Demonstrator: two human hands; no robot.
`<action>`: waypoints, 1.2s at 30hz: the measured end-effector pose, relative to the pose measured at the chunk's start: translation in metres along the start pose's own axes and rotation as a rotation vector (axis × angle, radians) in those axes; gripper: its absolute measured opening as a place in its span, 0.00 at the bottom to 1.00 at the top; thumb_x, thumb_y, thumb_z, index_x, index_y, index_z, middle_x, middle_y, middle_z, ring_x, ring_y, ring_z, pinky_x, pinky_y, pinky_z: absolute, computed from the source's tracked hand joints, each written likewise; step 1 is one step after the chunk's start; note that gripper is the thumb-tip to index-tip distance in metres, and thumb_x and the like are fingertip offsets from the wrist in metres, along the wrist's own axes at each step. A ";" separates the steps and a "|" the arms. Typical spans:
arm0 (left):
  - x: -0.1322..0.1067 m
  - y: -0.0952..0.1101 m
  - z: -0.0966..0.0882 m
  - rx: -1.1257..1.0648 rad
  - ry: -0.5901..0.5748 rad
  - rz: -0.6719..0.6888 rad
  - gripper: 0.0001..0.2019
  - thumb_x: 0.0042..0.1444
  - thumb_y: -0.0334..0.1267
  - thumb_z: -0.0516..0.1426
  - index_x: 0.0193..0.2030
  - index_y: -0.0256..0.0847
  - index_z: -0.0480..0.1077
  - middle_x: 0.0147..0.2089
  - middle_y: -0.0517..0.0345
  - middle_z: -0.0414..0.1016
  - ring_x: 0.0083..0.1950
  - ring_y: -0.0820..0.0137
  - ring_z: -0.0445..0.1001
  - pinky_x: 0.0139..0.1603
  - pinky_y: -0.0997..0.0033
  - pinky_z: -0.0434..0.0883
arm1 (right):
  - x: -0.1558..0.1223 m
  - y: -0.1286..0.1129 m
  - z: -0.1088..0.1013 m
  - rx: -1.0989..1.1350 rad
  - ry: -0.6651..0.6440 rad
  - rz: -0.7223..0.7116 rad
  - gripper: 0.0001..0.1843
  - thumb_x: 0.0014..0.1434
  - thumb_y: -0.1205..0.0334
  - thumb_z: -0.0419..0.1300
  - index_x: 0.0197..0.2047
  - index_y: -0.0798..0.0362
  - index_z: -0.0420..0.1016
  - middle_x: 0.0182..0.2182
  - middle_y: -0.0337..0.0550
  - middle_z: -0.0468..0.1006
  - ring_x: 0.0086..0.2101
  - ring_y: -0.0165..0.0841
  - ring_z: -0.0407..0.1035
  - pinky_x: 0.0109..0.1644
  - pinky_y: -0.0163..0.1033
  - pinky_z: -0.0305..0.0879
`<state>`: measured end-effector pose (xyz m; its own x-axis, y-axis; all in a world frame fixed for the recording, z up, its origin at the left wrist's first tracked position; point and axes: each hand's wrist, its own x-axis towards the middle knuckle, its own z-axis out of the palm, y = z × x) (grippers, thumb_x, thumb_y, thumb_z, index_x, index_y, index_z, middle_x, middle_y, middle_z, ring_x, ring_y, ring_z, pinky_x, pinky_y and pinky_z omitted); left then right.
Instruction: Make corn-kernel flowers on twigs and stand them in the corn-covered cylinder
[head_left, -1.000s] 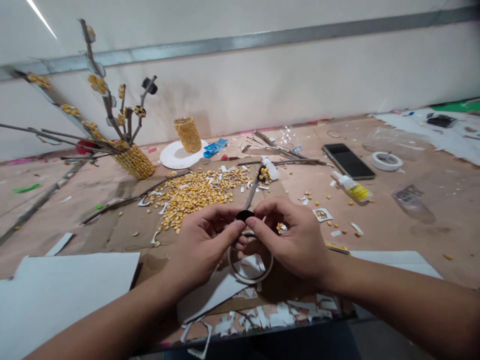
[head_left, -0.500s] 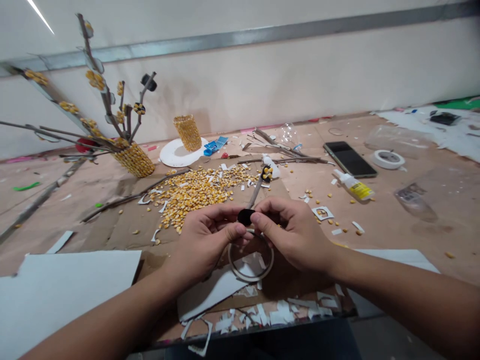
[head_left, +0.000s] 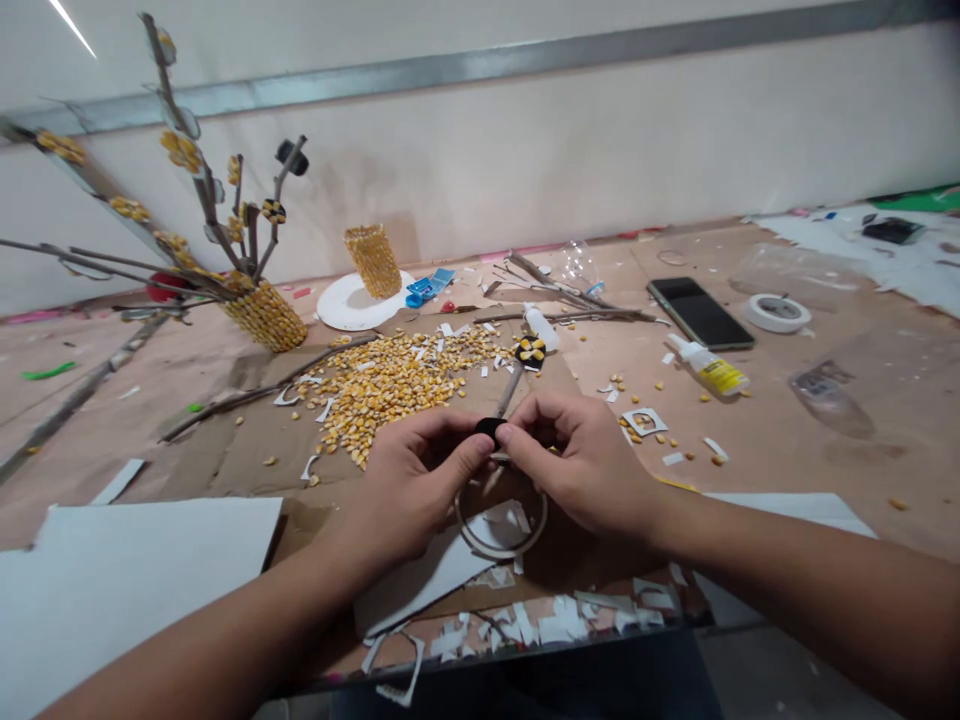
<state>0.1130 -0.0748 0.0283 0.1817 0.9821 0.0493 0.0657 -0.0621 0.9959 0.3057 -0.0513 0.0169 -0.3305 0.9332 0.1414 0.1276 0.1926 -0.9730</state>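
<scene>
My left hand (head_left: 424, 475) and my right hand (head_left: 574, 460) meet over the front of the table, both closed. Thumbs and fingertips of both pinch a small black disc (head_left: 489, 428) from its two sides. Beyond the fingers a thin twig (head_left: 510, 390) sticks up from the disc. At its far end sits a black disc with yellow corn kernels set like a flower (head_left: 530, 350). A pale ring (head_left: 501, 552), possibly a tape roll, shows just below my hands. How the disc joins the twig is hidden by my fingers.
Corn kernels (head_left: 397, 385) lie heaped behind my left hand. A corn-covered pot (head_left: 266, 315) holding branches and a smaller corn-covered cup (head_left: 373, 262) stand beyond. To the right lie a glue bottle (head_left: 709, 367), a phone (head_left: 700, 313) and white tape (head_left: 778, 313). Paper scraps (head_left: 562, 625) litter the front edge.
The kernel flower on the twig has turned to face me more. Both hands keep their pinch on the black disc, with small finger shifts. The view has moved slightly.
</scene>
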 end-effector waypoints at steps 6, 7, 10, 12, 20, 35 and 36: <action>-0.002 0.003 0.001 0.001 0.040 -0.066 0.05 0.61 0.38 0.67 0.37 0.40 0.81 0.33 0.59 0.82 0.34 0.75 0.77 0.36 0.79 0.74 | -0.001 0.001 0.002 0.025 -0.015 -0.008 0.12 0.64 0.56 0.64 0.31 0.53 0.74 0.25 0.36 0.74 0.25 0.26 0.66 0.27 0.32 0.62; -0.002 0.003 0.001 -0.020 0.043 -0.088 0.06 0.60 0.39 0.68 0.36 0.39 0.81 0.32 0.59 0.81 0.33 0.75 0.76 0.35 0.79 0.73 | -0.002 0.000 0.003 0.044 -0.022 -0.003 0.12 0.64 0.56 0.64 0.31 0.53 0.74 0.25 0.36 0.74 0.25 0.26 0.66 0.27 0.32 0.62; -0.003 0.005 0.001 -0.072 0.044 -0.124 0.08 0.58 0.40 0.69 0.35 0.38 0.80 0.31 0.59 0.80 0.31 0.75 0.75 0.34 0.79 0.73 | -0.004 -0.004 0.004 0.129 -0.040 0.025 0.12 0.64 0.56 0.65 0.32 0.53 0.73 0.24 0.35 0.73 0.24 0.26 0.66 0.26 0.32 0.63; -0.004 0.006 0.001 -0.096 0.037 -0.127 0.08 0.58 0.40 0.70 0.34 0.38 0.80 0.30 0.60 0.79 0.30 0.75 0.74 0.32 0.79 0.72 | -0.005 -0.007 0.004 0.184 -0.054 0.044 0.11 0.63 0.56 0.66 0.33 0.53 0.73 0.25 0.35 0.73 0.24 0.26 0.66 0.26 0.32 0.64; 0.000 0.011 0.002 -0.126 -0.020 -0.237 0.09 0.55 0.41 0.69 0.32 0.37 0.80 0.28 0.60 0.78 0.27 0.75 0.72 0.29 0.78 0.70 | -0.002 -0.004 0.005 0.298 -0.074 0.085 0.12 0.60 0.53 0.70 0.37 0.53 0.79 0.31 0.41 0.81 0.31 0.31 0.75 0.35 0.36 0.73; 0.017 0.017 -0.016 -0.001 0.229 -0.108 0.07 0.53 0.38 0.67 0.29 0.38 0.77 0.25 0.61 0.75 0.26 0.75 0.70 0.29 0.77 0.66 | 0.006 -0.016 -0.032 -0.446 -0.725 -0.395 0.07 0.63 0.59 0.67 0.40 0.54 0.81 0.34 0.42 0.81 0.33 0.31 0.72 0.38 0.37 0.63; 0.018 0.016 -0.016 0.020 0.227 -0.097 0.08 0.54 0.39 0.68 0.31 0.37 0.77 0.26 0.61 0.76 0.27 0.74 0.71 0.30 0.76 0.68 | 0.005 -0.017 -0.030 -0.513 -0.752 -0.418 0.07 0.62 0.59 0.68 0.41 0.54 0.81 0.34 0.42 0.81 0.34 0.32 0.72 0.38 0.38 0.63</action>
<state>0.1011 -0.0556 0.0465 -0.0508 0.9983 -0.0283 0.0916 0.0329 0.9952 0.3300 -0.0412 0.0393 -0.9239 0.3602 0.1292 0.1955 0.7346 -0.6498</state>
